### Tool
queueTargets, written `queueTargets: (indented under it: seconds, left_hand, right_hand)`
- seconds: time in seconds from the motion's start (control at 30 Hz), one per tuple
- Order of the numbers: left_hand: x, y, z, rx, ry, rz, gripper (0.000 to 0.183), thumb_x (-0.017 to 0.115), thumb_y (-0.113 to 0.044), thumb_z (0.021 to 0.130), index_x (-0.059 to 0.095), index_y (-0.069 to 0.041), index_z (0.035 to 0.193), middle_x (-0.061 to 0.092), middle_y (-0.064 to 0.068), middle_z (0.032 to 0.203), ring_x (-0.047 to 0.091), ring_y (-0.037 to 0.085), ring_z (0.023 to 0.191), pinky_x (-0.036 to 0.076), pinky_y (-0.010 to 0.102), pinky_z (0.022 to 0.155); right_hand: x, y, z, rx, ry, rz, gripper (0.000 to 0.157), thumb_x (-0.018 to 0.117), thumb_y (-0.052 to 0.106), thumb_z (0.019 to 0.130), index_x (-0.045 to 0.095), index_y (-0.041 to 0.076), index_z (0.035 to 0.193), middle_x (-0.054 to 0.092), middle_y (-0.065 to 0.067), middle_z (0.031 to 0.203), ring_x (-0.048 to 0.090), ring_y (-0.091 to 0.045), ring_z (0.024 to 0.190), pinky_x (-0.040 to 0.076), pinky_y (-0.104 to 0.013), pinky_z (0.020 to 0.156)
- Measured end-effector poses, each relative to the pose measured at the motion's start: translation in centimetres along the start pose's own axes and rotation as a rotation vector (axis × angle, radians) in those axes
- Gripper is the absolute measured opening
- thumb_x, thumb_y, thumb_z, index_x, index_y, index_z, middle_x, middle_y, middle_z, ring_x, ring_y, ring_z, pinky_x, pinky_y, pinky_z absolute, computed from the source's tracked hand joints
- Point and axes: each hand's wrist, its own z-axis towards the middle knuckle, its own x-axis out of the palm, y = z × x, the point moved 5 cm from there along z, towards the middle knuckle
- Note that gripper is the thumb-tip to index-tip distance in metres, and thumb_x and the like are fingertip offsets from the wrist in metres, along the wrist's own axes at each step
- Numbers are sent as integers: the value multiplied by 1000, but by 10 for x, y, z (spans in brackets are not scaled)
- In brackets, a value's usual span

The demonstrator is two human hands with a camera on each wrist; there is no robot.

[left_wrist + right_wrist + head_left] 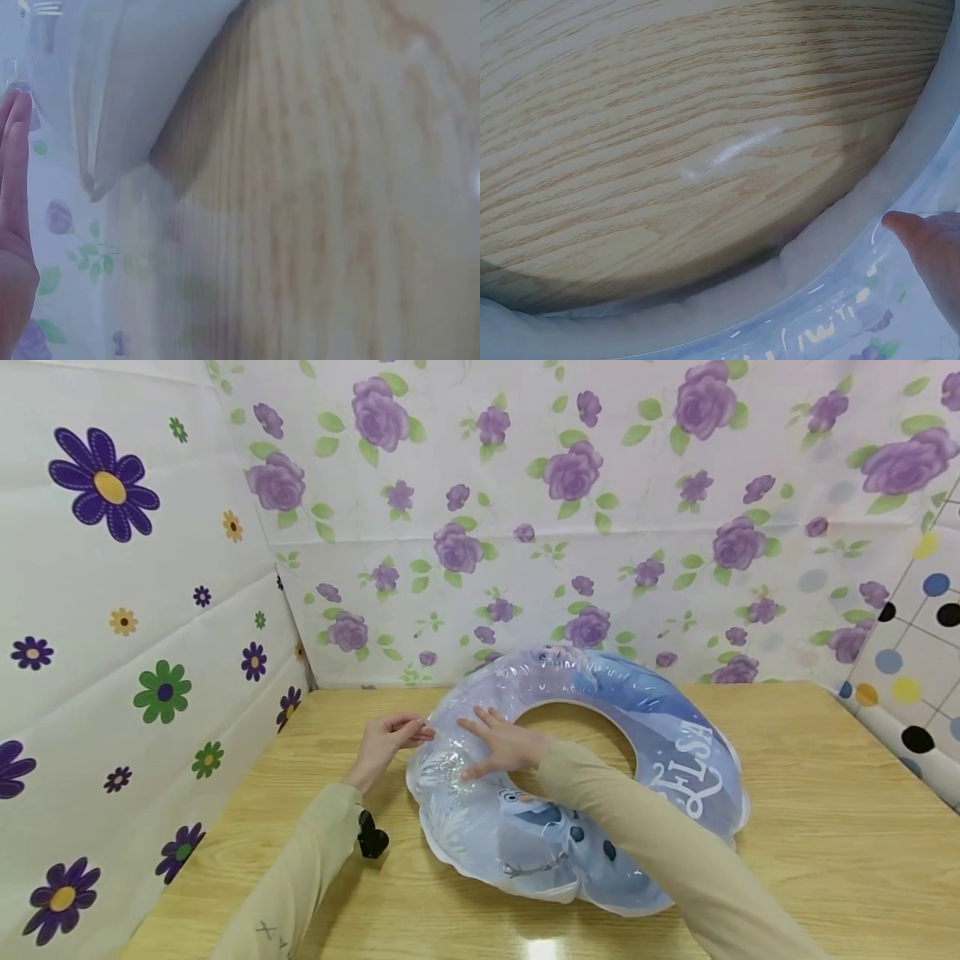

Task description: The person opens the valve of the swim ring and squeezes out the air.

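Across the back, a purple-flowered cloth [525, 577], and in front of it the wooden table [825, 793]. Lying on that table, a pale blue inflatable ring [483, 839] lettered ELSA! The right hand [506, 745] presses its left side, fingers spread wide. The left hand [387, 739] is at the outer left edge, fingertips close together; can't tell whether they're pinching.

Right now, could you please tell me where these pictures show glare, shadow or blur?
Head view: shiny glints on the inflatable ring, a white glare patch on the table at the bottom edge; left wrist view: dull and soft, table grain blurred; right wrist view: a pale glare streak on the table inside the ring, shadow along its inner edge.
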Motion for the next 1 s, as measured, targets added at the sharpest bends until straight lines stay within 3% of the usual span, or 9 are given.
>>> queueTargets:
  seconds: [0.4,0.57,0.77,1.0]
  left_hand:
    - [3,-2,1,-37,-36,5,33,57,-17,91,59,13,104,65,18,90,64,26,82,49,36,74]
    - [9,-24,-1,-54,-61,-5,33,53,-15,93,57,14,107,61,24,100,59,35,93,43,45,83]
    - [21,-53,2,-28,-62,50,33,52,-17,94,56,11,110,58,27,106,54,38,100,40,46,87]
    - [23,-59,4,-18,-95,60,28,52,-13,93,56,10,109,58,26,105,54,37,100,41,48,85]
  right_hand:
    - [0,0,-3,-5,12,6,93,58,62,75,12,24,147,-4,-13,149,-7,-34,132,15,-51,101]
    - [-3,-2,-2,-15,8,2,94,57,64,75,12,25,147,-3,-13,149,-6,-33,132,15,-51,100]
    - [-5,-4,-2,-16,-10,15,94,58,63,74,13,24,146,-1,-14,149,-3,-35,132,16,-52,100]
    - [-12,-3,-5,2,-21,44,95,58,63,74,10,25,147,2,-11,149,1,-31,133,15,-48,102]
